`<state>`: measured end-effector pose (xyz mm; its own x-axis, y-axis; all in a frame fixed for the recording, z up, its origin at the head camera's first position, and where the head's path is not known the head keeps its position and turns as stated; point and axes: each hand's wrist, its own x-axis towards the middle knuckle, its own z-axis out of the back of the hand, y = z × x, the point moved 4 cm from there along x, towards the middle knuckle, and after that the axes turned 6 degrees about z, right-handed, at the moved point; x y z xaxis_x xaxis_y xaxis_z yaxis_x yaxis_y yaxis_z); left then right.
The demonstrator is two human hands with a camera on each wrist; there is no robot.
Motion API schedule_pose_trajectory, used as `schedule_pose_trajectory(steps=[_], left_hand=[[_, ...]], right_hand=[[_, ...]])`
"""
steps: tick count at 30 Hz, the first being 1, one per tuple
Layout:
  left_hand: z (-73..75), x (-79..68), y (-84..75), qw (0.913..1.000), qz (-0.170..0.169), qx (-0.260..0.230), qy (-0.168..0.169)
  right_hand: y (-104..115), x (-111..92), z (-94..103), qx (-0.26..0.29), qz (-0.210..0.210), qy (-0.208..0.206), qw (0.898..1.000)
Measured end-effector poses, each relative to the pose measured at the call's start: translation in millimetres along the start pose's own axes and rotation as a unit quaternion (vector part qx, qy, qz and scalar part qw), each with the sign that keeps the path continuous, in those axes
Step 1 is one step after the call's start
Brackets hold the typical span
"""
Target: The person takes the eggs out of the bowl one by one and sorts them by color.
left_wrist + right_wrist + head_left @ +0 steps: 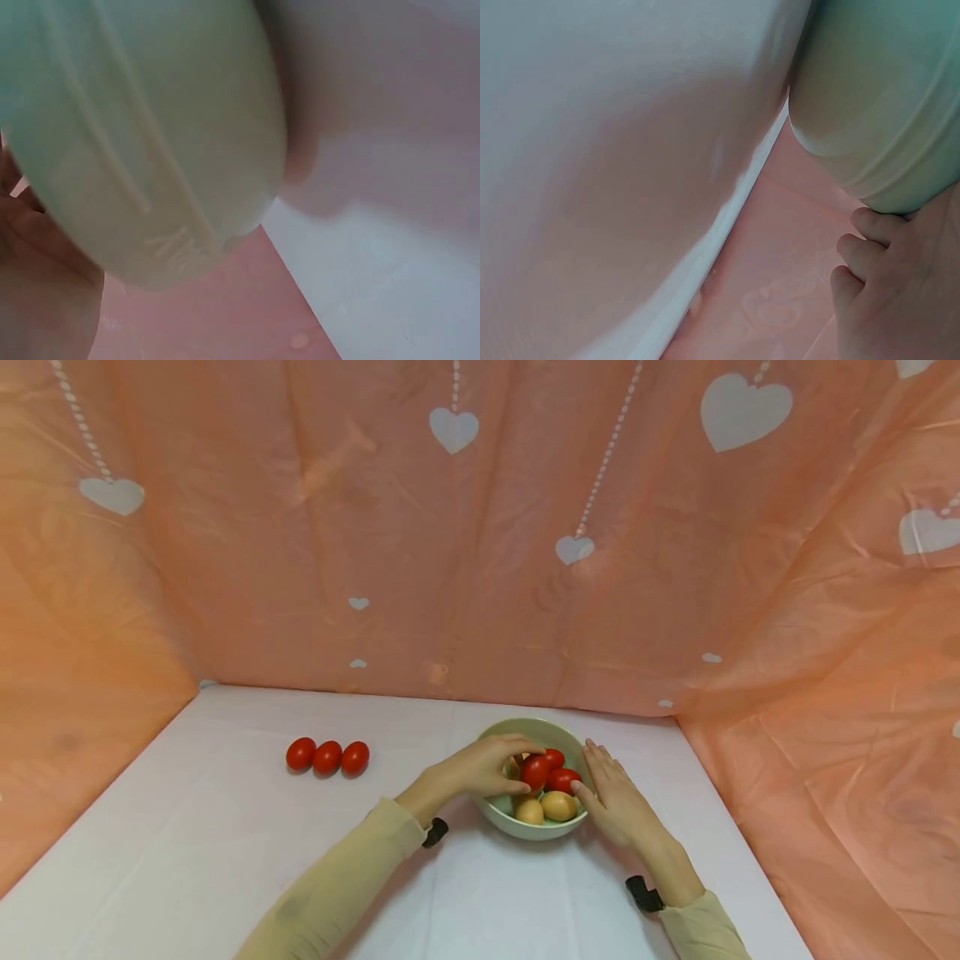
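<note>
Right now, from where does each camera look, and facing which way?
Head: on the person's head, facing forward and down at the bowl; left hand, right hand and sleeves show.
Left wrist: on that wrist, facing the bowl's outside; part of the left hand shows.
Right wrist: on that wrist, facing the bowl's outside; part of the right hand shows.
Both wrist views share bowl and backdrop.

Three tomatoes [327, 759] in a row on the table [247, 852], left of a bowl [529, 832], potatoes [558, 806] before other tomatoes [562, 780] (inside it)
</note>
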<state>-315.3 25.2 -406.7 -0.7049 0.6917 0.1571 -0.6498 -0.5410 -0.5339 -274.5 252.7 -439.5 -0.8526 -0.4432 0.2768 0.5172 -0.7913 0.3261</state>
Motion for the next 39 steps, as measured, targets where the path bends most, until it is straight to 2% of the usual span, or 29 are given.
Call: schedule_pose_trajectory(steps=[5,12,23,29,34,39], left_hand=[[7.0,-8.3,1.2,0.9982,0.008,-0.054,-0.025],[14.5,-20.3,5.4,0.9946,0.004,-0.084,-0.060],[35.2,-48.9,17.9,0.9877,0.010,-0.091,-0.127],[49.9,-65.1,26.6,0.9834,0.005,-0.078,-0.164],[62.2,-78.7,36.5,0.9819,0.029,-0.063,-0.177],[72.8,-91.5,48.7,0.9825,0.053,-0.046,-0.173]], right_hand=[[0.5,-0.8,-0.5,-0.004,0.000,-0.002,1.000],[0.3,-0.5,-0.5,-0.005,0.001,-0.004,1.000],[-3.0,-0.4,-2.5,0.003,-0.004,-0.002,1.000],[-4.2,-0.9,-2.8,-0.002,-0.001,-0.001,1.000],[-4.9,-0.6,-2.7,-0.001,0.001,-0.001,1.000],[-5.1,-0.5,-3.8,0.002,-0.002,0.000,1.000]])
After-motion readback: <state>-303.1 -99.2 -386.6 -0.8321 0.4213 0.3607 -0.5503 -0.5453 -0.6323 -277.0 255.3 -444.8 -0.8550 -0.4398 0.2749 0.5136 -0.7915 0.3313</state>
